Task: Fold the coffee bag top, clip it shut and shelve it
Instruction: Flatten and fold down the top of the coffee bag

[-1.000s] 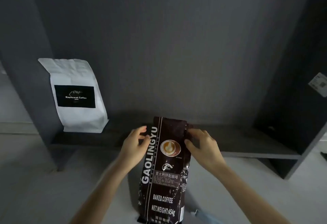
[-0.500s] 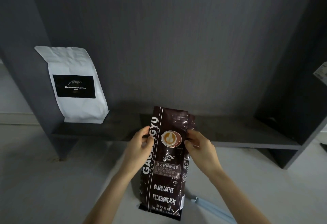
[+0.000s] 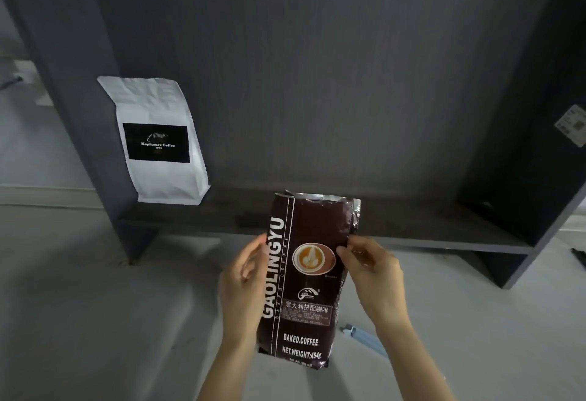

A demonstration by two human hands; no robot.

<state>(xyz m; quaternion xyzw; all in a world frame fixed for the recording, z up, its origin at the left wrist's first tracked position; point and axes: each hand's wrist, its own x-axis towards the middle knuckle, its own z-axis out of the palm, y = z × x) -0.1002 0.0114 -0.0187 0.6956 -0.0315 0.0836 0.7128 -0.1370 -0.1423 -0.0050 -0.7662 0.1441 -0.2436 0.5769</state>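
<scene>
Left fingers: the fingers (image 3: 253,251) of the left hand (image 3: 242,286) curl onto the left edge of the dark coffee bag (image 3: 304,280) and clamp it at about 9 o'clock of the bag, thumb on the printed front, the rest hidden behind.

Right fingers: the right hand (image 3: 372,277) pinches the bag's right edge at about 2 o'clock of its face, thumb tip and forefinger pressed together on the foil beside the printed latte cup.

Coffee bag: upright, front towards the camera, held between both hands above the pale floor (image 3: 95,305); white lettering runs up its left side. Whether its base touches the floor cannot be told.

Bag top: flat and unfolded, a silver inner rim showing along its upper edge; it overlaps the front edge of the shelf board in this view.

Clip: a light blue clip (image 3: 364,338) lies on the floor at 4 o'clock of the bag, just beside the right wrist and touched by neither hand.

Shelf: a dark grey shelf unit (image 3: 412,229) with a low board stands at 12 o'clock, behind the bag.

White bag: a white coffee bag (image 3: 158,140) with a black label stands on the board at 10 o'clock, against the left upright, well apart from the hands.

Sticker: a small pale label (image 3: 572,128) sits on the right side panel at 2 o'clock.
</scene>
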